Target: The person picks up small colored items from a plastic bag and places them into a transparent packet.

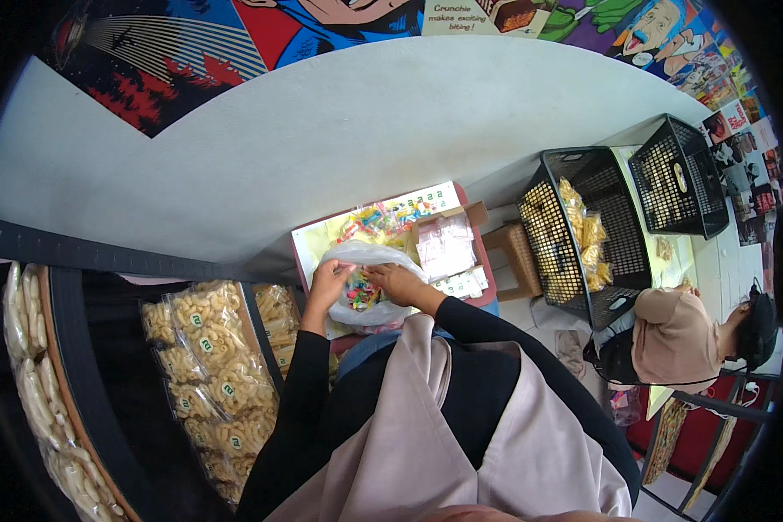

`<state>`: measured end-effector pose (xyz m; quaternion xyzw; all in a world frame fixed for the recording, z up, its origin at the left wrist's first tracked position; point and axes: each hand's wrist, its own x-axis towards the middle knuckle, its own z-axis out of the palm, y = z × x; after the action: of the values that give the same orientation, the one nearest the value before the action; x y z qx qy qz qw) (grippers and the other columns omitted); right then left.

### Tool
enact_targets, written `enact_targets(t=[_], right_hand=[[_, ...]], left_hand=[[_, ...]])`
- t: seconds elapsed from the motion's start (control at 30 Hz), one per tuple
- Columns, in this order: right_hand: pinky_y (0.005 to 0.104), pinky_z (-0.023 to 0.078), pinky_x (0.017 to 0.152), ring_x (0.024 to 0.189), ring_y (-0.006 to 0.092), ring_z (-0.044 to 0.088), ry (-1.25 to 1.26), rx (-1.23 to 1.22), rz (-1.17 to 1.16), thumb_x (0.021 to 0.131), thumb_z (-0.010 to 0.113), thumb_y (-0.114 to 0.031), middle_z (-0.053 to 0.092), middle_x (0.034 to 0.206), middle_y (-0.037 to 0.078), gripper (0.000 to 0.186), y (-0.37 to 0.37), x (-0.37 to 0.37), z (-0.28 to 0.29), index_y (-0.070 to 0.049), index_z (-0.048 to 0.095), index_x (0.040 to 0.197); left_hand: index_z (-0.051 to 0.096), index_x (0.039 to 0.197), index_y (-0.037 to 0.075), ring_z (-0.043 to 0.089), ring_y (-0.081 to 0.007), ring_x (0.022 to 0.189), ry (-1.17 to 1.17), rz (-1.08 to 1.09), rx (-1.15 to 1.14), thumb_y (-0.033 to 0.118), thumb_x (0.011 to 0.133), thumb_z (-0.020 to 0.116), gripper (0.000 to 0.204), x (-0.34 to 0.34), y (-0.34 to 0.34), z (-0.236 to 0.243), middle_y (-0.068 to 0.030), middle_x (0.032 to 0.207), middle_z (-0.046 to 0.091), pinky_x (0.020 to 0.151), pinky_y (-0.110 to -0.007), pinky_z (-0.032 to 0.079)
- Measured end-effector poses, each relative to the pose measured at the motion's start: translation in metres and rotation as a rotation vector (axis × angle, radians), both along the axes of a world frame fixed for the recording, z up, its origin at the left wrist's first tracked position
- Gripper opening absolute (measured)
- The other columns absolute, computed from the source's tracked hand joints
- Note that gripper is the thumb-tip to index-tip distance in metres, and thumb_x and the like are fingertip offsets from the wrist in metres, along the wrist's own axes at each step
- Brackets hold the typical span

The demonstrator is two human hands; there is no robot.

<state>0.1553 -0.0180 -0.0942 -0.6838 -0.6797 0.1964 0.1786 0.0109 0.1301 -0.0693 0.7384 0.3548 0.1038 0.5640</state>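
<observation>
A broad white wall (348,130) curves behind everything. At the left, black shelving (87,249) stands beside clear plastic bags of pale, curled snacks (226,339). Over on the right, a co-worker in a beige top (679,335) is near two black lattice plastic crates (552,244); the nearer crate contains yellow-gold packets (587,239). In front of the wearer is a small white-topped counter with a red edge (446,197). On its near side sits an open, translucent whitish plastic bag (378,254), and to the right of that a brown cardboard carton (476,214) filled with flat, clear-wrapped packets (446,248). The left hand (326,283) is at the bag's left rim, fingertips drawn close; whether they grip the film, I cannot tell. The right hand (396,283) reaches over the opening from the right, its fingers bent inward, their grip unclear. Small multicoloured wrapped sweets (363,294) lie inside the bag, with more scattered behind it.
</observation>
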Motion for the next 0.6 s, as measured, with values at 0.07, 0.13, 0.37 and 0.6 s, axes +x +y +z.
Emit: enact_targets(t=[0.07, 0.13, 0.37, 0.6], right_hand=[[0.0394, 0.043, 0.092, 0.108, 0.0327, 0.053, -0.1, 0.048, 0.087, 0.077, 0.055, -0.005, 0.058, 0.113, 0.015, 0.042, -0.002, -0.001, -0.004, -0.006, 0.056, 0.119], [0.0387, 0.043, 0.093, 0.107, 0.0321, 0.054, -0.061, -0.208, 0.091, 0.077, 0.055, -0.005, 0.057, 0.116, 0.014, 0.039, 0.004, 0.004, 0.003, -0.006, 0.057, 0.116], [0.0389, 0.043, 0.093, 0.108, 0.032, 0.053, -0.007, -0.097, 0.009, 0.08, 0.054, -0.008, 0.055, 0.121, 0.013, 0.036, 0.01, 0.0, 0.006, -0.009, 0.059, 0.115], [0.0407, 0.045, 0.09, 0.106, 0.0318, 0.057, -0.019, -0.072, -0.048, 0.079, 0.06, -0.012, 0.057, 0.12, 0.015, 0.035, 0.009, -0.004, -0.003, -0.007, 0.058, 0.113]], left_hand=[[0.065, 0.094, -0.001, 0.062, -0.0145, 0.076, -0.029, 0.034, 0.019, 0.018, 0.086, 0.064, 0.021, 0.0, 0.006, -0.005, -0.0105, 0.084, 0.068, 0.068, -0.029, 0.048], [0.065, 0.096, -0.002, 0.061, -0.0129, 0.077, -0.016, 0.043, -0.051, 0.018, 0.088, 0.061, 0.022, 0.007, 0.005, -0.002, -0.0085, 0.087, 0.067, 0.069, -0.028, 0.047], [0.064, 0.1, -0.002, 0.062, -0.0127, 0.081, -0.101, 0.127, -0.376, 0.017, 0.092, 0.056, 0.023, 0.002, -0.003, 0.006, -0.0076, 0.096, 0.067, 0.072, -0.028, 0.051], [0.064, 0.101, -0.004, 0.063, -0.0132, 0.077, -0.041, 0.104, -0.247, 0.015, 0.092, 0.055, 0.023, -0.019, -0.01, 0.007, -0.0084, 0.092, 0.067, 0.071, -0.027, 0.052]])
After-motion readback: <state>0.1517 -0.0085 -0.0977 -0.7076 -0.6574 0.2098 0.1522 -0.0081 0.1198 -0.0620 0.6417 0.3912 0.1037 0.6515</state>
